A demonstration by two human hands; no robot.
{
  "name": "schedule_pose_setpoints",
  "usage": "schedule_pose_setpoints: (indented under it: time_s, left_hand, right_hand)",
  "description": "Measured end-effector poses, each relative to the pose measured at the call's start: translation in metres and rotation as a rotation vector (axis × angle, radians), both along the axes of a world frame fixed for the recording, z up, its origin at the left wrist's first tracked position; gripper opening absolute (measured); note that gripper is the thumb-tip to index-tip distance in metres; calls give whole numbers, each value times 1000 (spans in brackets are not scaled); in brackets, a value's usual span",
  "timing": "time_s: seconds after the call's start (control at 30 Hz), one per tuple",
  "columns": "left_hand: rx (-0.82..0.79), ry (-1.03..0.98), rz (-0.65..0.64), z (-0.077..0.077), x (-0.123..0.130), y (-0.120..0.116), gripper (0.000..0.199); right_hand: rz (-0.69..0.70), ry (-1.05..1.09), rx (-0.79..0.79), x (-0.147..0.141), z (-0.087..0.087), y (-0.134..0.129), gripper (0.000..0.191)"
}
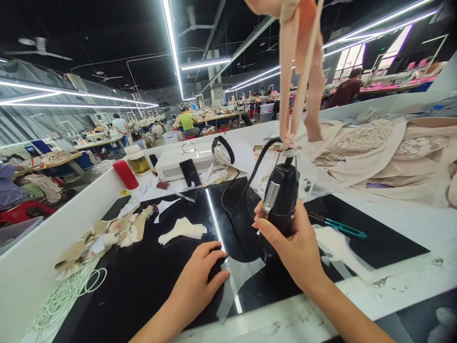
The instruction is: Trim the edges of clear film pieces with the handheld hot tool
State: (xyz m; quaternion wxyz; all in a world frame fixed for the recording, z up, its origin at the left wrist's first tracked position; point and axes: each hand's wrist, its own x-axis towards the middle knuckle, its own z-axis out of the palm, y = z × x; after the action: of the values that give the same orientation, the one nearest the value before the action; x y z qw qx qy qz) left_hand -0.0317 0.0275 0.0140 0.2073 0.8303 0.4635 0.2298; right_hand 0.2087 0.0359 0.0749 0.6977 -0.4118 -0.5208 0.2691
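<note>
My right hand (291, 238) is wrapped round a black handheld power tool (285, 188), held upright over the black table surface. Pale fabric strips (294, 71) are tied at its top, and a black cable runs from it to the left. Palm down, my left hand (200, 281) has its fingers apart, beside a translucent grey piece (241, 281) on the black surface. Behind that hand lies a cream cut piece (183, 230). Right of the tool are white cut pieces (339, 247) and teal-handled scissors or snips (344, 227).
Beige scraps (121, 228) and a pale green cord coil (62, 295) lie at left. A phone (190, 172) leans on a white box (171, 164), near a red object (125, 174) and a jar (137, 161). Beige garments (389, 147) are heaped at right. People sit farther back.
</note>
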Motion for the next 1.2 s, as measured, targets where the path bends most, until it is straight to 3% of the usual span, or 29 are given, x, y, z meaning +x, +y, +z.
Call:
schedule_pose_setpoints:
  time_s: [0.1, 0.17, 0.27, 0.43, 0.6, 0.77, 0.87, 1.07, 1.2]
  left_hand:
    - [-55, -55, -8, 2, 2, 1, 21]
    - [-88, -95, -9, 4, 3, 1, 17]
    - [-108, -125, -4, 3, 3, 2, 13]
    - [-137, -218, -13, 1, 4, 3, 7]
    - [-237, -351, -17, 10, 5, -2, 9]
    - [-395, -502, 44, 19, -10, -1, 29]
    - [-470, -599, 124, 18, -25, 5, 41]
    - [-559, -724, 218, 17, -54, 14, 67]
    - [-455, -721, 268, 22, -71, 34, 66]
  right_hand:
    - [-30, -20, 69, 2, -1, 0, 56]
    - [-138, -3, 178, 5, -3, -4, 63]
    - [-281, -76, 370, 8, -9, -17, 41]
    - [77, -658, 539, -2, -22, -32, 30]
    - [203, -849, 387, -19, -41, -28, 31]
    - [349, -819, 125, -25, -59, -20, 17]
    - [448, -747, -37, -38, -65, -8, 22]
    - [379, -620, 3, -79, -62, 18, 23]
    - [324, -657, -2, -101, -58, 39, 25]
